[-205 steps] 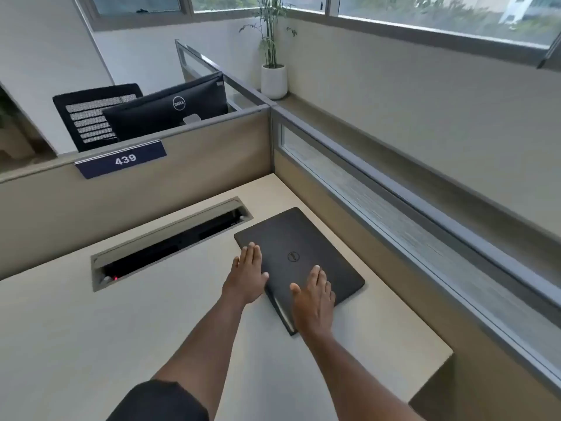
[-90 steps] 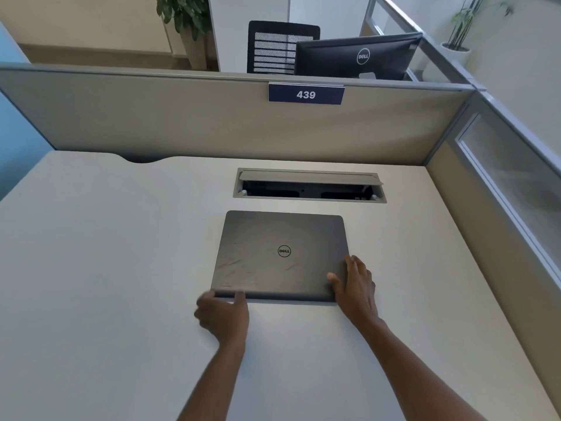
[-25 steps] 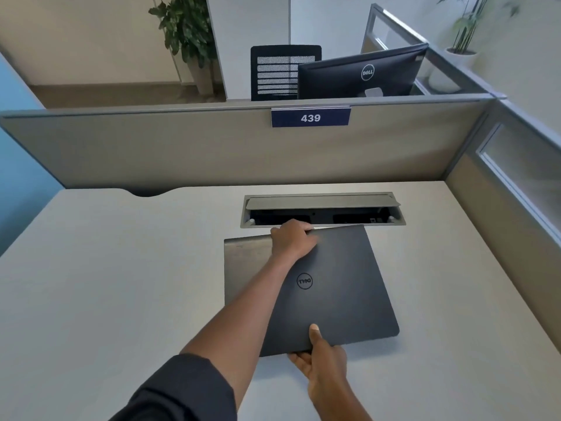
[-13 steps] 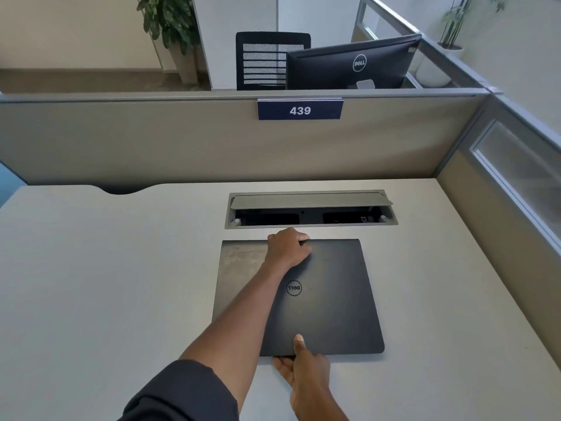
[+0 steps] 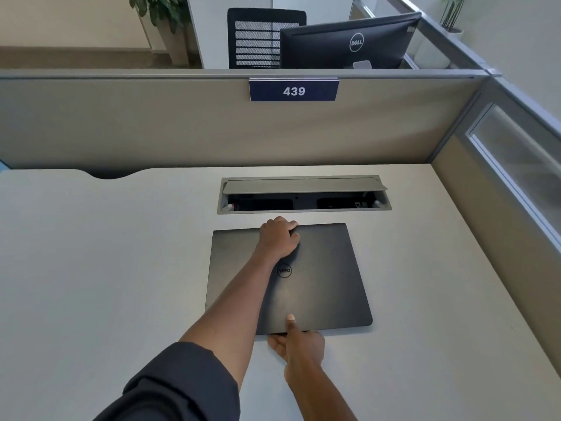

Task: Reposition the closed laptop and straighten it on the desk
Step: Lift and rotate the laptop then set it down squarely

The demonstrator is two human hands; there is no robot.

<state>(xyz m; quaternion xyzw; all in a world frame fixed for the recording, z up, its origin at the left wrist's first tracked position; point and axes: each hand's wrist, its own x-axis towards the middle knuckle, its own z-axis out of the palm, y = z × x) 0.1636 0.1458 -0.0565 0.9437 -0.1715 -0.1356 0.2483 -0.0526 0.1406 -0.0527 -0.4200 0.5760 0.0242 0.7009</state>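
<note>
A closed dark grey laptop (image 5: pixel 324 278) lies flat on the pale desk (image 5: pixel 106 268), its far edge about parallel to the cable slot. Its round logo faces me upside down. My left hand (image 5: pixel 279 238) reaches across the lid and curls over the far edge near the middle. My right hand (image 5: pixel 299 341) holds the near edge, thumb on top of the lid and fingers underneath. My left forearm hides part of the lid's left half.
An open cable slot with a grey flap (image 5: pixel 303 194) sits just beyond the laptop. A beige partition with a "439" sign (image 5: pixel 294 91) closes the back, and a glazed partition (image 5: pixel 516 165) the right. Beyond are a monitor (image 5: pixel 349 44) and chair (image 5: pixel 264 38).
Over the last second the laptop has turned from skewed to square with the slot and settled flat on the desk. Both hands keep their grip on its far and near edges.
</note>
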